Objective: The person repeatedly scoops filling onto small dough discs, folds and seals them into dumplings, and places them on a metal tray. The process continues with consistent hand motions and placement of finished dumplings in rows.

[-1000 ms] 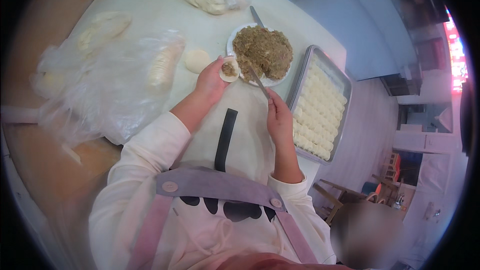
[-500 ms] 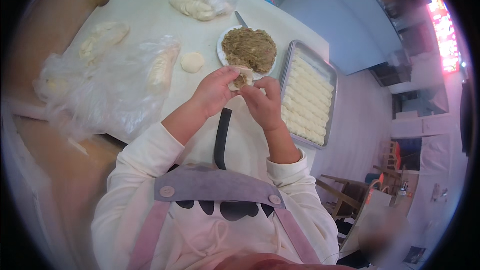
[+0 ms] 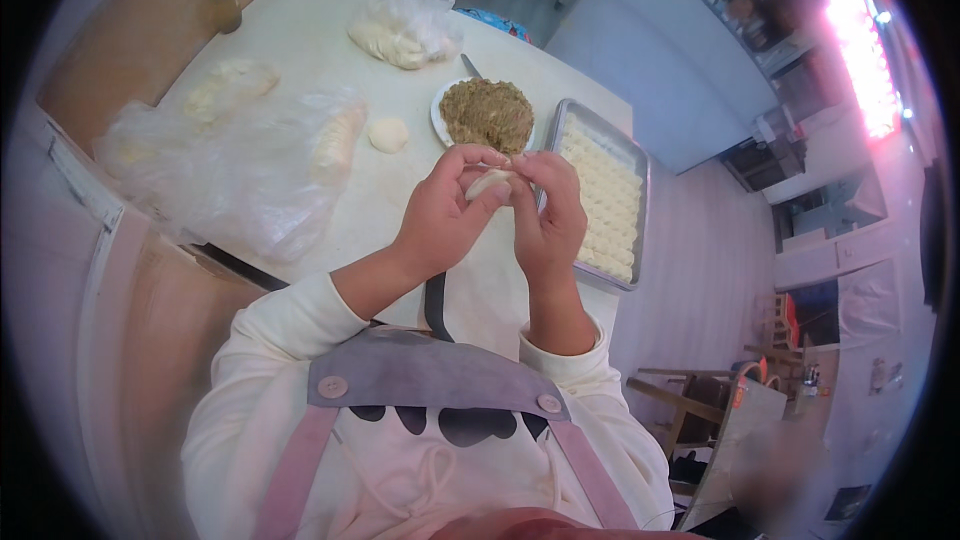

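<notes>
Between my two hands is a dumpling (image 3: 487,183), its pale wrapper folded over. My left hand (image 3: 445,210) cups it from the left, with thumb and fingers closed around it. On the other side my right hand (image 3: 550,205) pinches the wrapper's edge between thumb and fingertips. The filling inside is hidden. Just beyond my hands stands a white plate (image 3: 437,121) heaped with brownish-green minced filling (image 3: 488,112), and a utensil handle (image 3: 469,65) sticks out at its far side. A single round dough wrapper (image 3: 388,135) lies flat on the table to the left.
At the right, a metal tray (image 3: 641,195) holds rows of finished dumplings (image 3: 595,195). Clear plastic sheeting (image 3: 260,175) covers dough at the left of the white table (image 3: 300,15). A plastic bag of dough (image 3: 405,25) sits at the back. A dark strap (image 3: 434,305) hangs near me.
The wrapper, open with filling showing before, is now folded over. My right hand has come up against my left, both pinching the edge. The view has shifted slightly.
</notes>
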The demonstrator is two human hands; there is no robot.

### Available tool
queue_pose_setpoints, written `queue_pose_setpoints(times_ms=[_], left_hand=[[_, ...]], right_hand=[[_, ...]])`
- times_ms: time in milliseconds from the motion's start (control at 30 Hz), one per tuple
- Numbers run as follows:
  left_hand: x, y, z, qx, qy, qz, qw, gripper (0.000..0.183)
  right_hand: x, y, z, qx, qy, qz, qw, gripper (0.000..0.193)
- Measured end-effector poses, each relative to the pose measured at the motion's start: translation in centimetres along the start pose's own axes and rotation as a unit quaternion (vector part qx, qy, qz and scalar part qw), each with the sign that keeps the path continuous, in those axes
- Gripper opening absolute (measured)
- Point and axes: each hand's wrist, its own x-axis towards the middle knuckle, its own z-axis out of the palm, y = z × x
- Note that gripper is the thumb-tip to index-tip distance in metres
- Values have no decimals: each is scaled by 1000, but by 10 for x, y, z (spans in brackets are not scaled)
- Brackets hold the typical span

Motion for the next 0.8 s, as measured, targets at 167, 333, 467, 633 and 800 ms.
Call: queue_pose_setpoints(times_ms=[167,333,467,633,800], left_hand=[[8,17,-3,215,-75,203,952,18],[14,26,10,266,-132,227,928,28],[13,39,14,282,-164,233,916,25],[10,50,16,267,-175,251,914,25],[8,38,17,125,-150,158,968,30]], right_hand=[[-7,-30,-10,119,13,23,993,21],[-11,-29,-16,185,15,78,980,18],[-14,-31,-26,230,-3,125,965,23],[-9,-46,-28,394,-28,179,901,28],[-17,-38,-13,386,11,125,914,36]])
